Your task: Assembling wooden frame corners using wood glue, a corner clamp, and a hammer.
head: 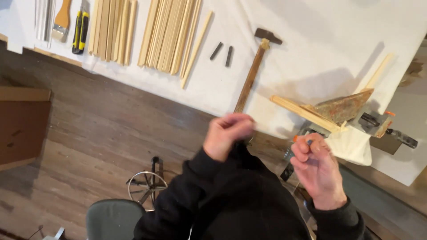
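Person stands at a bench under a white cloth (311, 49), both arms in black sleeves raised in front of the chest.

Left hand (227, 133): fingers curled in loosely, blurred; whether anything sits inside the curl cannot be told. It hovers just over the lower end of the hammer (255, 66), whose handle runs toward 1 o'clock up to a dark head.

Right hand (316, 169): fingers folded to the palm, a small dark object at the fingertips, too small to identify; hold on it cannot be confirmed.

At 1 o'clock from the right hand, near it: corner clamp (351, 113) with a rusty triangular plate and orange-tipped screws, gripping two wood strips (302, 111) at an angle.

At 11 o'clock from the left hand, well apart: bundles of pale wood strips (167, 35), a loose one beside them, two short dark pieces (222, 53). Farther toward 10 o'clock: paintbrush (61, 20) and yellow-black utility knives (80, 31)

Below: wooden floor, grey chair (113, 220)
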